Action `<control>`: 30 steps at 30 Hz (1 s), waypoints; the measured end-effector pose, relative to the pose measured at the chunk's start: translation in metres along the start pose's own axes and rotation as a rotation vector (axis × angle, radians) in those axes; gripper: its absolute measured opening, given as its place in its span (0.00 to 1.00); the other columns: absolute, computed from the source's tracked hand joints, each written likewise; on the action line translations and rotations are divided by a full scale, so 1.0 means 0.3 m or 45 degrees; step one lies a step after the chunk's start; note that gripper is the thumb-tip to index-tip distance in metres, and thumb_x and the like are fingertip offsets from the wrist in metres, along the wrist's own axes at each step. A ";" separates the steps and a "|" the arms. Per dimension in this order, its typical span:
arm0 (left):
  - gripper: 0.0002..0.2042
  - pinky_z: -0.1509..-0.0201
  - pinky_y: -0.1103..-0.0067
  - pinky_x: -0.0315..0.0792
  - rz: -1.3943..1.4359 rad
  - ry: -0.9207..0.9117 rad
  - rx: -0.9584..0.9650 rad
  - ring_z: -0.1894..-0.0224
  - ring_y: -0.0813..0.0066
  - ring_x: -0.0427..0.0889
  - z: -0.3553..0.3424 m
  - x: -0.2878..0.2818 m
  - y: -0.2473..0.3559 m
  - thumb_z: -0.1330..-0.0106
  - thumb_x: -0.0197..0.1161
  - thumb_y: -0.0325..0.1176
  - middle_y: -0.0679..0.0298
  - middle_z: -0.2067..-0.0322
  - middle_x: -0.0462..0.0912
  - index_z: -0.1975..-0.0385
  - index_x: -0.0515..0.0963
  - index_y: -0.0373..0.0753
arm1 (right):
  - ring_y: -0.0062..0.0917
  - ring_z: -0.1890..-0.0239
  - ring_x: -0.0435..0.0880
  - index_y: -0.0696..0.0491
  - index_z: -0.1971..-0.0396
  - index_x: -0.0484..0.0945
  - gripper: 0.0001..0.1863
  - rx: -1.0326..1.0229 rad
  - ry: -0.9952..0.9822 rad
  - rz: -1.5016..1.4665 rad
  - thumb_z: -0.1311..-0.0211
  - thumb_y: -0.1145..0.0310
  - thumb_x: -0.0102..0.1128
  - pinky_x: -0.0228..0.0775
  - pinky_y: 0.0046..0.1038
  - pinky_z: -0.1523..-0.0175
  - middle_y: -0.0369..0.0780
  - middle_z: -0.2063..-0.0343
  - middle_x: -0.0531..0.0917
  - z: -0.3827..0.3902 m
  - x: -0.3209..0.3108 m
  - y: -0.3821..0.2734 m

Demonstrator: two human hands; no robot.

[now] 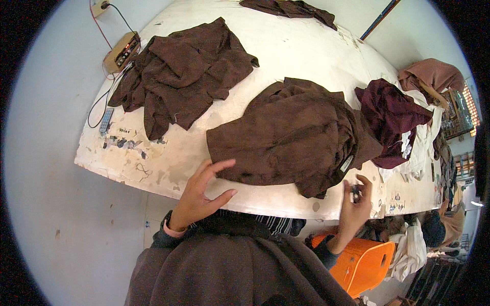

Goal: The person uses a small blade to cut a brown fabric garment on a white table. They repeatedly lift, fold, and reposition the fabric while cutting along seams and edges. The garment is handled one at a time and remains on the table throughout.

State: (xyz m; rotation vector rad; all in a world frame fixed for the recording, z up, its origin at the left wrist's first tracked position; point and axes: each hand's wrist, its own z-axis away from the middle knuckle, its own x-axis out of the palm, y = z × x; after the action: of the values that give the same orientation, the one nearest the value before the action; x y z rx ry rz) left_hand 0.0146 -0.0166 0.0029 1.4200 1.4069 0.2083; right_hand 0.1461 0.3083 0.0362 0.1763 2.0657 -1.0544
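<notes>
In front of me a dark brown garment (286, 132) lies spread on the white table (245, 199), with a small white label (347, 163) showing near its right end. My left hand (201, 193) is open at the garment's left lower corner, fingers apart, the index fingertip over or against its edge; I cannot tell if it touches. Just right of the garment, my right hand (356, 204) is closed with fingers curled round a small dark thing (354, 192), too small to make out.
Another brown garment (189, 71) lies crumpled at the far left, near a remote control (106, 120) and a wired box (121, 52). Maroon cloth (393, 122) sits on the right over white fabric (426, 132). An orange crate (365, 265) stands below the table. Other people (431, 76) are on the right.
</notes>
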 end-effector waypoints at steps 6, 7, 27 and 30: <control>0.35 0.46 0.73 0.79 0.261 0.141 -0.069 0.45 0.59 0.80 -0.067 0.022 0.015 0.38 0.71 0.25 0.51 0.42 0.70 0.30 0.65 0.38 | 0.28 0.64 0.85 0.55 0.52 0.77 0.24 -0.343 -0.660 -0.493 0.46 0.63 0.77 0.76 0.28 0.55 0.41 0.66 0.85 0.089 0.141 -0.232; 0.35 0.47 0.74 0.80 0.414 0.153 -0.109 0.46 0.61 0.81 -0.075 0.031 0.016 0.38 0.70 0.24 0.51 0.40 0.69 0.29 0.63 0.39 | 0.30 0.64 0.85 0.55 0.53 0.78 0.24 -0.364 -0.779 -0.480 0.46 0.61 0.77 0.76 0.28 0.56 0.42 0.66 0.85 0.102 0.150 -0.268; 0.44 0.51 0.66 0.77 0.203 -0.109 -0.195 0.49 0.42 0.78 -0.093 -0.014 0.090 0.42 0.68 0.22 0.44 0.37 0.66 0.24 0.53 0.45 | 0.43 0.79 0.84 0.53 0.71 0.80 0.17 -0.721 -0.867 -0.247 0.34 0.54 0.64 0.72 0.42 0.75 0.47 0.82 0.83 0.141 0.221 -0.423; 0.44 0.49 0.65 0.77 0.217 -0.114 -0.215 0.47 0.40 0.77 -0.091 -0.012 0.089 0.41 0.68 0.22 0.44 0.37 0.66 0.24 0.53 0.45 | 0.43 0.79 0.84 0.53 0.72 0.80 0.16 -0.689 -0.915 -0.280 0.34 0.54 0.64 0.72 0.42 0.75 0.47 0.83 0.83 0.138 0.219 -0.423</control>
State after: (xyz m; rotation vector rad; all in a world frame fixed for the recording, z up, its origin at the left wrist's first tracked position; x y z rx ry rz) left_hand 0.0098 0.0025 0.0359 1.3917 1.1684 0.3604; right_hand 0.0698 0.1820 0.0550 -0.6276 1.6338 -0.5206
